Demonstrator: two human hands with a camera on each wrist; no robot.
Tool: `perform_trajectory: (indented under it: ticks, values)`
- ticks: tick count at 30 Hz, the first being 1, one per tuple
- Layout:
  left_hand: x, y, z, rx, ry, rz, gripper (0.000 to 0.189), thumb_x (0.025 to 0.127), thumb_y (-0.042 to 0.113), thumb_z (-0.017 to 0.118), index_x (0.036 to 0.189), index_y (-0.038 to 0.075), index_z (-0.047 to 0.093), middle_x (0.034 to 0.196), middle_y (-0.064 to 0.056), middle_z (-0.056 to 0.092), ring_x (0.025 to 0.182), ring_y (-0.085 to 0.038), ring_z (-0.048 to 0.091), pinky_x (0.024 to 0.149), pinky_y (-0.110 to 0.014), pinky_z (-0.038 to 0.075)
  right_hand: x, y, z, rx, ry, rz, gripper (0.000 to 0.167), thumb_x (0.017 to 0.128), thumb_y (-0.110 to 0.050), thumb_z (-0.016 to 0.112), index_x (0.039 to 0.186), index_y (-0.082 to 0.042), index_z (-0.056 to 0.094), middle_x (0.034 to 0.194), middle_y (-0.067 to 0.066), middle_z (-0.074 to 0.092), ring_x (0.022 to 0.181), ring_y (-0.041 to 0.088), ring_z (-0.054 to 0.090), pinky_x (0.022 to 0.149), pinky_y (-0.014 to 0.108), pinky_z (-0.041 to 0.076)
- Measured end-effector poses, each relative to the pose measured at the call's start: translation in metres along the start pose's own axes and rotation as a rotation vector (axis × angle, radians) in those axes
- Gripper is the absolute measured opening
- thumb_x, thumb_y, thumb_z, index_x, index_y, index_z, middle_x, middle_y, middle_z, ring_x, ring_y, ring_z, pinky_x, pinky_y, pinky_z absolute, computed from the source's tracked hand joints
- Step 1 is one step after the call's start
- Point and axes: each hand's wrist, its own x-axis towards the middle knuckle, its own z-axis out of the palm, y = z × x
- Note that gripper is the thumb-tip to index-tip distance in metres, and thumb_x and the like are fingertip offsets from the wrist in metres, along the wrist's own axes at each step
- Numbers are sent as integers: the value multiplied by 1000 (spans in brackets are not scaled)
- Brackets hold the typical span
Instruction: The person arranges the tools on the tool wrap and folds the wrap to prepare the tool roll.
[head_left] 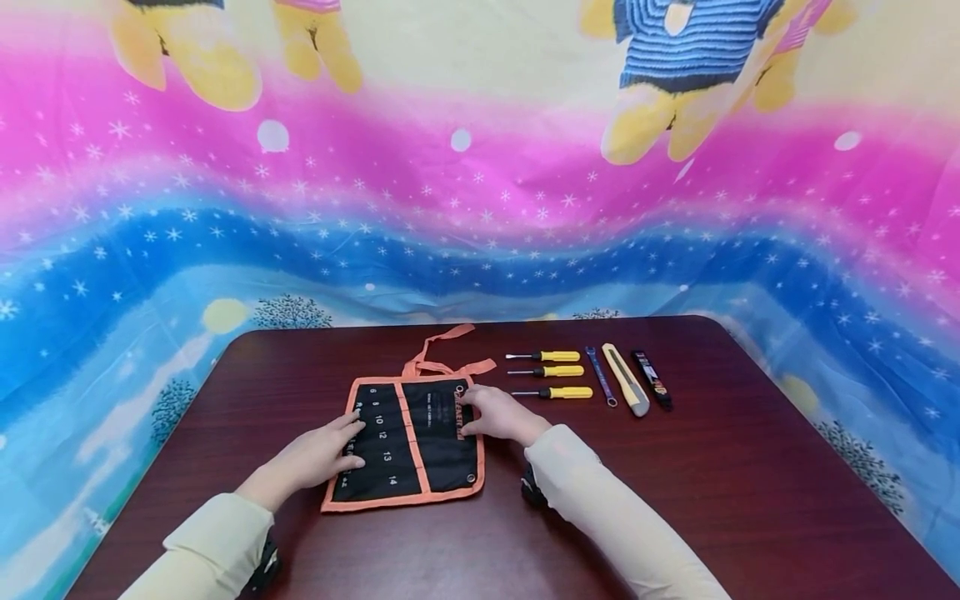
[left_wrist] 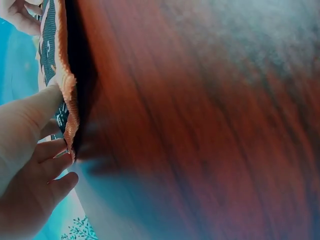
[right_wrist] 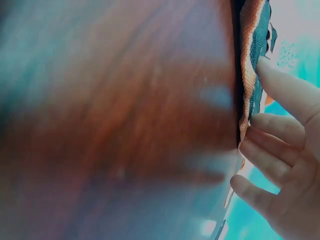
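A black tool pouch with orange trim lies flat on the table, its pockets marked with white numbers and its orange ties trailing from the far edge. On the pouch's left side rests my left hand, thumb and fingers spread over the border. My right hand touches the upper right side, fingers fairly straight. In the left wrist view, the thumb lies on the pouch's edge. The right wrist view has the fingers along the orange trim. No tool shows in either hand.
Right of the pouch lie three yellow-handled screwdrivers, a blue wrench, a yellow utility knife and a dark slim packet. The dark red table meets a colourful printed cloth behind.
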Motion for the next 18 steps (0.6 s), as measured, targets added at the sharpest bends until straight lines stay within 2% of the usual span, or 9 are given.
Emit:
perform_trajectory:
  ticks: [5, 10, 13, 18]
  values:
    - [0, -1, 4, -28, -29, 2, 67, 88, 34, 61, 137, -4, 38, 143, -25, 28, 129, -38, 30, 98, -51, 32, -3, 5, -2, 44, -58, 51, 61, 80, -32, 72, 129, -2, 52, 137, 12, 43, 125, 24, 39, 99, 38, 36]
    - [-1, -2, 5, -70, -65, 24, 85, 84, 52, 58, 139, -7, 31, 145, -25, 23, 133, -38, 22, 103, -55, 20, -2, 8, -1, 41, -114, 101, 72, 78, -36, 73, 136, -5, 45, 141, 9, 37, 130, 22, 33, 102, 37, 32]
    - [-2, -2, 6, -70, -75, 34, 94, 80, 59, 59, 140, -7, 29, 146, -24, 21, 134, -38, 19, 104, -56, 17, -3, 8, -1, 43, -120, 107, 73, 78, -36, 73, 137, -5, 43, 142, 8, 37, 130, 22, 33, 102, 37, 32]
    - [-2, -2, 7, -41, -72, 47, 97, 78, 60, 60, 140, -7, 29, 146, -24, 21, 134, -38, 18, 104, -56, 16, -4, 8, -1, 49, -116, 102, 73, 79, -37, 72, 138, -5, 42, 142, 8, 36, 130, 23, 32, 102, 38, 32]
